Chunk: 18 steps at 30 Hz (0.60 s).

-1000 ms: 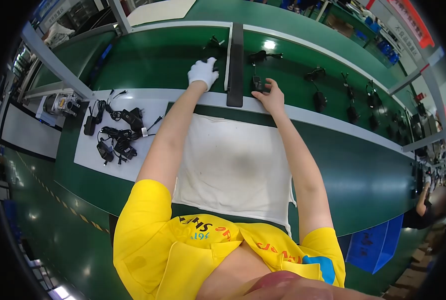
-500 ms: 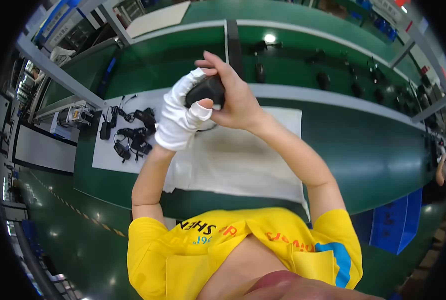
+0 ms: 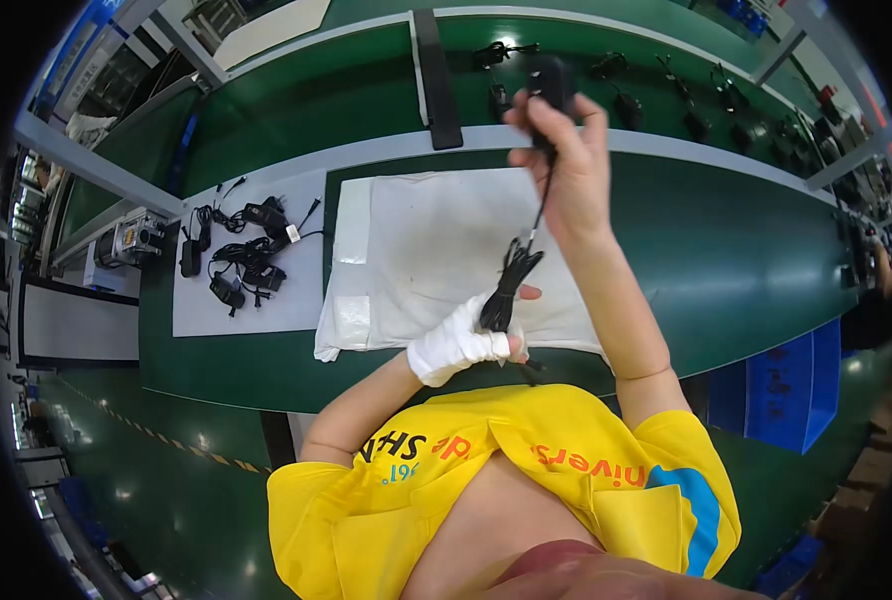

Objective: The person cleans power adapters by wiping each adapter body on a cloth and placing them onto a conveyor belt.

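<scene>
Raised over the far side of the white cloth [image 3: 436, 220], my bare right hand [image 3: 571, 165] pinches a black power adapter [image 3: 550, 85]. Its cord runs down to a tied cable bundle [image 3: 509, 285]. My left hand [image 3: 471, 335], in a white glove with bare fingertips, is closed around the lower part of that bundle near the cloth's front edge. A short cable end shows just below the left hand. Several more black adapters with cords [image 3: 251, 260] lie on a white sheet [image 3: 196, 318] at the left.
Beyond the grey rail [image 3: 666, 152], several adapters [image 3: 628, 108] lie spaced along the green belt [image 3: 316, 110]. A dark bar [image 3: 436, 80] crosses the belt. A blue bin [image 3: 791, 390] stands at the right, a metal device [image 3: 141, 238] at the left. Part of another person shows at the far right.
My hands have moved apart from around the dark adapter. The right rose to the right with it; the left came down toward my body with the cable bundle.
</scene>
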Tool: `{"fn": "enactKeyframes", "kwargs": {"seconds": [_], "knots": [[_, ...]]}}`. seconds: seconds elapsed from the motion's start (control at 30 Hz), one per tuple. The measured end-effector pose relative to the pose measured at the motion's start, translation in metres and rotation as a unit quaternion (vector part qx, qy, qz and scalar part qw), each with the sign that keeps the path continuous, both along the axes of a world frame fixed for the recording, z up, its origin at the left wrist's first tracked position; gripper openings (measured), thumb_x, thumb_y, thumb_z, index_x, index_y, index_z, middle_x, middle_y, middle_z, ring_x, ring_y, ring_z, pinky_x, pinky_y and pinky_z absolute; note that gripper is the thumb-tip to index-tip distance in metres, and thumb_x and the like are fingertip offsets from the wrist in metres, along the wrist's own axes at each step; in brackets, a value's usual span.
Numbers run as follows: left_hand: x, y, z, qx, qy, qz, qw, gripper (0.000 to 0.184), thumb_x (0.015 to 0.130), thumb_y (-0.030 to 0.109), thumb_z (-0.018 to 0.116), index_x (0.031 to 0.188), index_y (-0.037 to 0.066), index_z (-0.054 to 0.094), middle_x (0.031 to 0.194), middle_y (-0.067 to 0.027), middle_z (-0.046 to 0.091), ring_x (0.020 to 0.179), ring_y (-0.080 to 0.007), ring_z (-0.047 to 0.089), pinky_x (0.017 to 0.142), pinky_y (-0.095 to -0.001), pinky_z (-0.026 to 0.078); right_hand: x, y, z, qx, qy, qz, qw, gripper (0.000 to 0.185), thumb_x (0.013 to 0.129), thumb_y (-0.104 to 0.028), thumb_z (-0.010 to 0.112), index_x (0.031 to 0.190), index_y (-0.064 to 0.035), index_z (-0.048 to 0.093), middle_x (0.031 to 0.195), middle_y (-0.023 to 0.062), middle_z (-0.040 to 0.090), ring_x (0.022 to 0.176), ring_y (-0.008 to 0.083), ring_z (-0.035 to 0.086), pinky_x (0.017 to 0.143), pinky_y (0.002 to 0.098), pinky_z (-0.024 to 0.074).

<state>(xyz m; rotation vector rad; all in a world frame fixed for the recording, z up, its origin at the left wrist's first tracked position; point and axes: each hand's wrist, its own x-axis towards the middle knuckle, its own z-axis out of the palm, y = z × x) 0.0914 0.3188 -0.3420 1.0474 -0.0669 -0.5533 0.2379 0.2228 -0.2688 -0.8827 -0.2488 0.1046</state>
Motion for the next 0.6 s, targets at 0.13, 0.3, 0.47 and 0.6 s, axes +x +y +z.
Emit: {"fn": "enactKeyframes", "kwargs": {"seconds": [0.13, 0.3, 0.47, 0.6], "knots": [[-0.003, 0.010, 0.015, 0.009, -0.033, 0.023, 0.999, 0.071, 0.077, 0.025, 0.067, 0.134, 0.002, 0.031, 0.071, -0.0047, 0.054, 0.070, -0.0161, 0.055, 0.069, -0.0277, 0.044, -0.008, -0.031, 0.017, -0.091, -0.282, -0.196, 0.935, 0.051, 0.084, -0.011, 0.062, 0.125, 0.0036, 0.035, 0.109, 0.0127, 0.050, 0.091, 0.0175, 0.053, 0.075, 0.0267, 0.0434], [0.003, 0.016, 0.021, 0.233, -0.153, -0.186, 0.942, 0.050, 0.081, 0.010, 0.055, 0.127, 0.003, 0.040, 0.076, -0.0040, 0.054, 0.068, -0.0145, 0.053, 0.066, -0.0262, 0.042, -0.029, -0.048, -0.028, -0.425, -0.484, -0.406, 0.648, 0.072, 0.076, -0.017, 0.066, 0.135, 0.0067, 0.033, 0.099, 0.0142, 0.045, 0.093, 0.0281, 0.038, 0.079, 0.0359, 0.0347], [0.003, 0.019, -0.004, 0.519, -0.172, -0.272, 0.792, 0.026, 0.084, 0.011, 0.050, 0.109, 0.003, 0.049, 0.077, -0.0147, 0.058, 0.065, -0.0250, 0.057, 0.060, -0.0341, 0.045, -0.029, -0.035, -0.166, -0.702, -0.404, -0.079, 0.581, 0.071, 0.068, -0.017, 0.073, 0.133, -0.0090, 0.043, 0.094, 0.0173, 0.048, 0.085, 0.0340, 0.044, 0.074, 0.0444, 0.0349], [-0.003, 0.032, 0.011, 0.438, -0.253, -0.280, 0.816, 0.017, 0.086, 0.015, 0.050, 0.098, 0.002, 0.049, 0.071, -0.0189, 0.058, 0.062, -0.0301, 0.058, 0.057, -0.0365, 0.044, -0.049, -0.037, -0.077, -0.564, -0.463, -0.270, 0.629, 0.066, 0.066, -0.019, 0.074, 0.127, -0.0084, 0.050, 0.102, 0.0158, 0.050, 0.087, 0.0313, 0.043, 0.078, 0.0415, 0.0307]]}}
